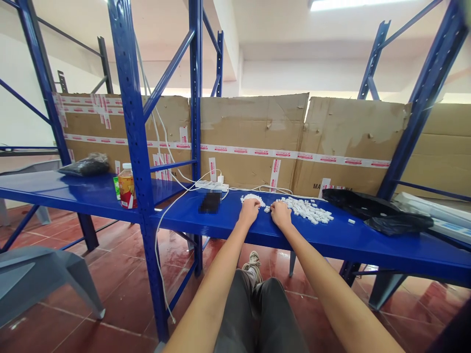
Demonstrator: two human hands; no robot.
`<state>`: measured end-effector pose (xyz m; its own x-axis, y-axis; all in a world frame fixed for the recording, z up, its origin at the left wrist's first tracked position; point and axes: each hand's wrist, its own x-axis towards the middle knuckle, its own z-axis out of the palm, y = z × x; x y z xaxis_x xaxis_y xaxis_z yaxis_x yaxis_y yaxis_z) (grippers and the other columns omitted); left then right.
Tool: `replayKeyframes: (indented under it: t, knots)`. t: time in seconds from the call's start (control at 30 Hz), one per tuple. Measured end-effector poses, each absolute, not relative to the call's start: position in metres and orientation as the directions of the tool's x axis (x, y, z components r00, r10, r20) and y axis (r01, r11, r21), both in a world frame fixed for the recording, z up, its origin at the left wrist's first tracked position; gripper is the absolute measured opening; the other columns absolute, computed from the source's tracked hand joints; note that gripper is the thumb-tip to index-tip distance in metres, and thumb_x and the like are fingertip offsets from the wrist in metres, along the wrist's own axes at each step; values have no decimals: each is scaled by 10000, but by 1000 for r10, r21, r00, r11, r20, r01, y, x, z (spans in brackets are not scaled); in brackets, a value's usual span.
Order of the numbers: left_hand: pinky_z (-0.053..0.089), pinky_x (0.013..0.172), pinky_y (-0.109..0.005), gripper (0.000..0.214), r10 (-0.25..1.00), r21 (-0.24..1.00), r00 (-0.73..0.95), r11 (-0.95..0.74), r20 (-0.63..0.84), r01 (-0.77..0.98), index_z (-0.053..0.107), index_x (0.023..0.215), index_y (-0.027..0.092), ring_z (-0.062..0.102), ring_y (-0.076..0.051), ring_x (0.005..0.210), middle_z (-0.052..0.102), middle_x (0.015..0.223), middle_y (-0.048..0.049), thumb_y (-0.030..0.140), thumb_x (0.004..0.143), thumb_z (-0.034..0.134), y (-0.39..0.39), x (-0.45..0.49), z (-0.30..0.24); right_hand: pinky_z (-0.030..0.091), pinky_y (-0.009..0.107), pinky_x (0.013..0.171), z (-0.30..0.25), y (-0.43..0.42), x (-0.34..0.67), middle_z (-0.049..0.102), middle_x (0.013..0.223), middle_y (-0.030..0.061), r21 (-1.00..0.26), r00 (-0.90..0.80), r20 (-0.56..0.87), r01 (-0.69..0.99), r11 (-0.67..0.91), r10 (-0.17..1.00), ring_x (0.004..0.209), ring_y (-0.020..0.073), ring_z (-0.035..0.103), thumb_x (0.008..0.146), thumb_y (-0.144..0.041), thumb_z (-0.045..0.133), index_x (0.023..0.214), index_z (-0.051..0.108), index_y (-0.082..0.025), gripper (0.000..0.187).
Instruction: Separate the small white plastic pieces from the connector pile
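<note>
Both my arms reach forward to a blue metal shelf (228,223). My left hand (249,211) rests on the shelf with fingers curled, just below a small heap of tiny white plastic parts (252,198). My right hand (280,214) lies beside it, fingers curled, at the left edge of a bigger spread of white plastic parts (307,210). What the fingers hold is too small to make out. The two hands almost touch.
A dark phone (210,202) and a white power strip (211,185) with cables lie left of my hands. A drink bottle (127,186) stands by the blue upright (134,147). Black plastic bags (371,208) lie right. Cardboard boxes (253,142) line the back. A grey stool (40,279) stands lower left.
</note>
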<state>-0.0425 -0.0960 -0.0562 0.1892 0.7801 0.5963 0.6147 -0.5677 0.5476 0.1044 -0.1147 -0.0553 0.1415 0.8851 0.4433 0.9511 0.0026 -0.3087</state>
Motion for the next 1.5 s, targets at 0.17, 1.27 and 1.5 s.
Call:
replayKeyframes:
  t: [0.17, 1.27, 1.5]
  knots:
    - [510, 817, -283, 172, 782, 603, 169, -580, 600, 548, 741, 867, 159, 683, -168, 847, 749, 884, -65, 123, 850, 573, -96, -44, -57, 401, 305, 896, -62, -106, 109, 622, 1198, 115, -350, 33, 471, 924, 152, 882, 1105, 234, 553, 900, -136, 477, 1247, 647, -195, 391]
    - [502, 670, -261, 121, 737, 690, 211, -676, 642, 260, 680, 805, 155, 643, -137, 634, 713, 729, -38, 99, 802, 573, -90, -40, -61, 490, 301, 677, -66, -100, 118, 710, 687, 57, -734, -38, 555, 448, 511, 831, 648, 180, 617, 799, -284, 536, 1097, 722, -76, 408]
    - [494, 723, -271, 137, 717, 646, 231, -694, 657, 317, 670, 793, 163, 650, -149, 705, 705, 734, -36, 77, 805, 563, -86, -39, -65, 507, 305, 664, -66, -101, 116, 744, 778, 96, -723, -65, 540, 474, 502, 839, 667, 199, 652, 796, -264, 535, 1051, 738, -82, 373]
